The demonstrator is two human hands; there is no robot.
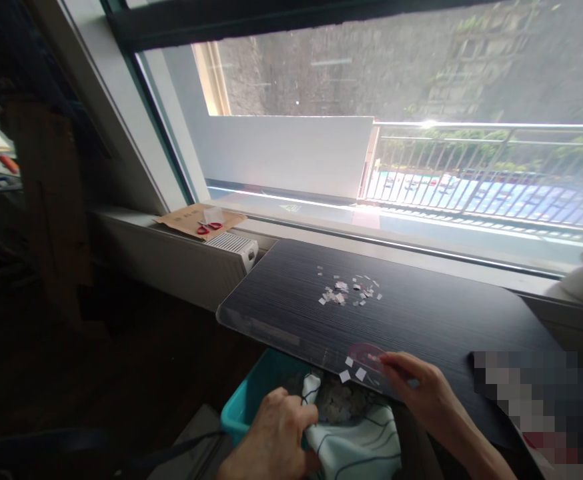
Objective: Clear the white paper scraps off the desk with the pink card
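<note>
My right hand is closed on a pink, see-through, rounded plastic piece, which lies low against the dark table near its front edge. Several white paper squares are beside the plastic piece, right at that edge. Below it, my left hand is closed on the rim of a pale cloth bag with dark lines. Many small pale scraps show inside the bag's mouth. The bag sits partly over a teal bin under the table edge. Another scatter of paper bits lies farther back on the tabletop.
Red-handled scissors rest on a brown envelope on the sill at the left. Behind the table is a large window. A blurred-out object lies on the table's right side.
</note>
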